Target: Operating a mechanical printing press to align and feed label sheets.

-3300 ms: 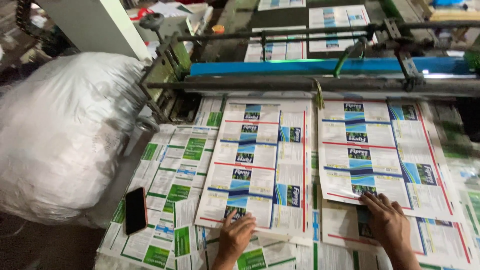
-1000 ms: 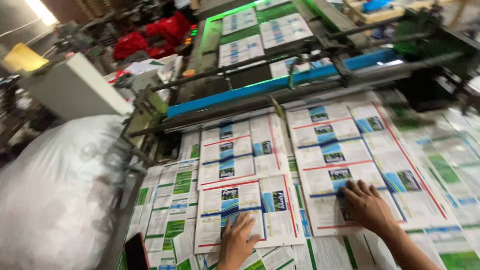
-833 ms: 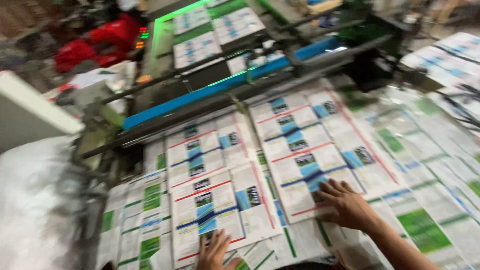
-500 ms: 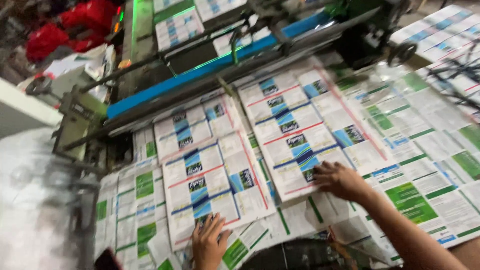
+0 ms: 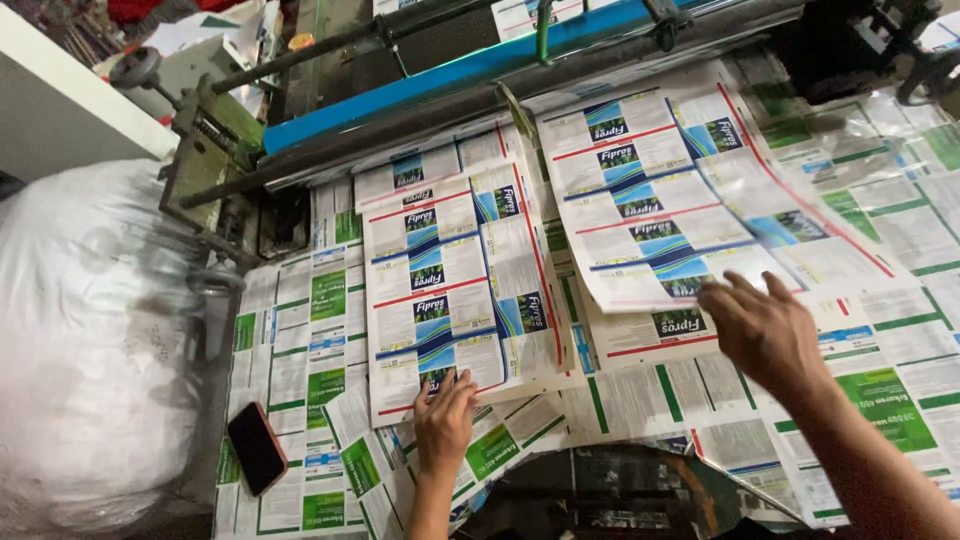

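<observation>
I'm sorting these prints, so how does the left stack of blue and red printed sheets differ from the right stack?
The left stack lies flat, with the left hand pressing its near edge. The right stack lies fanned and skewed, its top sheet curling, with the right hand at its near corner. Both show the same blue and red label design.

1. I see the left stack of printed sheets [image 5: 450, 290] white, with red lines, blue bands and small blue-green picture panels.
2. The right stack of printed sheets [image 5: 660, 200] carries the same white, red and blue pattern.
3. The sheets covering the table [image 5: 320, 330] are white with green blocks and fine grey text, out to its left and right edges.
4. The machine bar [image 5: 480, 70] at the far edge is bright blue.
5. The phone [image 5: 256, 448] near the front left corner is black with a reddish rim.
6. The bag [image 5: 90, 340] beyond the left edge is translucent white.
</observation>
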